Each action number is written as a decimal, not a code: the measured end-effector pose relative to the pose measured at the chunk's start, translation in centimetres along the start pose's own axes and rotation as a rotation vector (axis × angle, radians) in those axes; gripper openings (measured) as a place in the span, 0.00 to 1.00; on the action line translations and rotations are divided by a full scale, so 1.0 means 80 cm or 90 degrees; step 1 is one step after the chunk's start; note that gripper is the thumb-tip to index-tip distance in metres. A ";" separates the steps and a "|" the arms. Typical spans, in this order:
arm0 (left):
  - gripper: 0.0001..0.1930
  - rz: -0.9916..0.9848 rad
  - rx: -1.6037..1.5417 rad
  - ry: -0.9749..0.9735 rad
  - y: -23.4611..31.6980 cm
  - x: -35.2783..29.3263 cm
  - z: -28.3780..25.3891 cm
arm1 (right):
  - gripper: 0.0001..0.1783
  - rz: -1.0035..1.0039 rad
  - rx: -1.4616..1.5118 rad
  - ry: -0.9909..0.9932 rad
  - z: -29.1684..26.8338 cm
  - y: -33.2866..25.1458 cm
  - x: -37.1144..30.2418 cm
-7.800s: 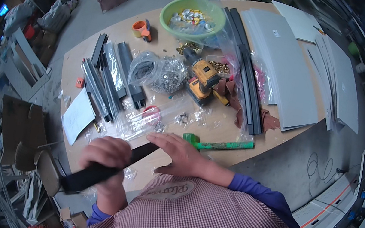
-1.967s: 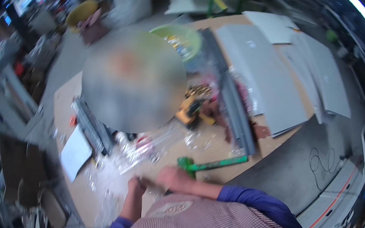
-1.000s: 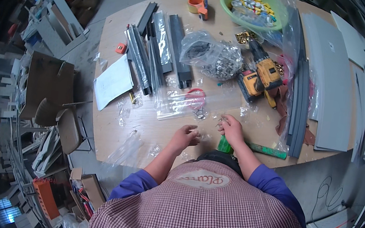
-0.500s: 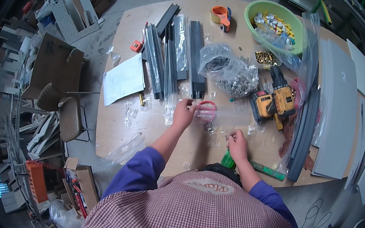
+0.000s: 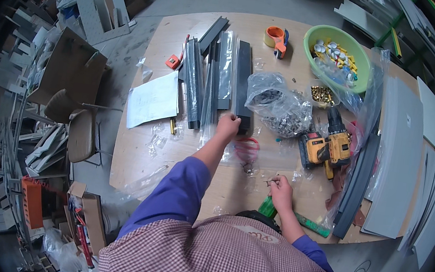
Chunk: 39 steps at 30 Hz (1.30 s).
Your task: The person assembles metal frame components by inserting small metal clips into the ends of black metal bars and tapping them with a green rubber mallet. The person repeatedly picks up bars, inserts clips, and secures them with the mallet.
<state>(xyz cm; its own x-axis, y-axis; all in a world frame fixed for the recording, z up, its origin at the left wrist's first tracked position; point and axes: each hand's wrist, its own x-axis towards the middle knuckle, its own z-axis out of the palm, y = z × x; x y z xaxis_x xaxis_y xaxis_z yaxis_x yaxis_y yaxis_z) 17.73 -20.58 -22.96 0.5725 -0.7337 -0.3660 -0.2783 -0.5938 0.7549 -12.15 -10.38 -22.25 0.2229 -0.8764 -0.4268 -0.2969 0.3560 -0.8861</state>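
Note:
My left hand is closed at the near end of a long dark grey strip, its thumb and fingers curled at the strip's left edge. To the left lie more dark grey strips, some in clear plastic. Scissors with pinkish-red handles rest just right of my left wrist. Close to my body, my right hand pinches something small and thin that I cannot make out. Below it are a green object and a green handle-like piece, partly hidden by my hand and forearm.
A clear bag of small metal parts, a box of brass-coloured fittings and yellow-black power drills occupy the middle right. Behind stand a green basin and tape dispenser. Panels line the right; paper lies left.
My left hand has reached forward onto the near end of the dark grey strip. My right hand keeps its pinch near my body. The whole view has shifted slightly.

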 end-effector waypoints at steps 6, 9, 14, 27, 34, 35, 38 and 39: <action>0.10 0.199 0.133 0.137 -0.025 -0.055 -0.046 | 0.07 -0.015 -0.069 -0.005 -0.001 0.002 0.002; 0.14 0.194 0.253 0.429 -0.043 -0.075 -0.059 | 0.07 -0.029 -0.088 -0.001 0.001 0.004 0.003; 0.11 0.063 0.306 0.235 -0.082 -0.069 -0.072 | 0.07 -0.066 -0.094 0.003 -0.001 0.011 0.004; 0.08 0.051 -0.916 -0.305 -0.130 -0.182 -0.252 | 0.06 -0.064 -0.069 -0.014 -0.005 0.010 0.003; 0.08 0.159 -0.968 -0.129 -0.234 -0.289 -0.380 | 0.06 -0.070 -0.082 -0.021 -0.005 0.015 0.006; 0.07 0.236 -1.054 -0.085 -0.236 -0.298 -0.404 | 0.06 -0.070 -0.090 -0.022 -0.005 0.014 0.006; 0.04 0.397 -1.057 0.264 -0.228 -0.313 -0.467 | 0.07 -0.063 -0.086 -0.020 -0.005 0.012 0.005; 0.03 0.449 -1.076 0.254 -0.225 -0.313 -0.482 | 0.07 -0.046 -0.066 -0.021 -0.005 0.010 0.005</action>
<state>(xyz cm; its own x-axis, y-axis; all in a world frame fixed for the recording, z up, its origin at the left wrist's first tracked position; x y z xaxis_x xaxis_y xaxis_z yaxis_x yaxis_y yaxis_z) 38.09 21.23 -6.40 0.8993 -0.4084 0.1562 0.3020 0.8385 0.4535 -12.68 -10.59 -23.06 0.2776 -0.8869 -0.3693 -0.3729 0.2548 -0.8922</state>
